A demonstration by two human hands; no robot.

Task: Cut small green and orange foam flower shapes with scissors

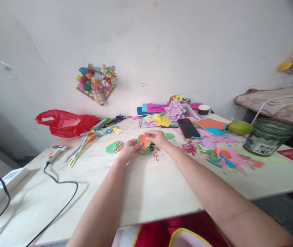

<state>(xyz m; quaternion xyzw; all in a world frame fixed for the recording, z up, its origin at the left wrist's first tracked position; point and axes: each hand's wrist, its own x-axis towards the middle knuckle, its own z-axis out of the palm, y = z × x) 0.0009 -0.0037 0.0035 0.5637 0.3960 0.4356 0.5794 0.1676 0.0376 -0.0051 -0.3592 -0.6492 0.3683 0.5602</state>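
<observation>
Both my hands meet over the middle of the white table [149, 192]. My left hand [129, 148] pinches the left edge of a small stack of foam flower cut-outs [143, 141], orange on top of green. My right hand [159, 137] grips the same stack from above and the right, fingers curled over it. More foam flowers [114, 147], green and multicoloured, lie just left of my left hand. Small coloured scraps [156, 157] lie under the hands.
A glue gun [56, 151] with black cable lies left, beside coloured sticks [81, 147] and a red plastic bag [66, 122]. A black phone [188, 128], paper sheets, a purple paper flower [174, 109], a green fruit [239, 127] and a glass jar [268, 136] sit right.
</observation>
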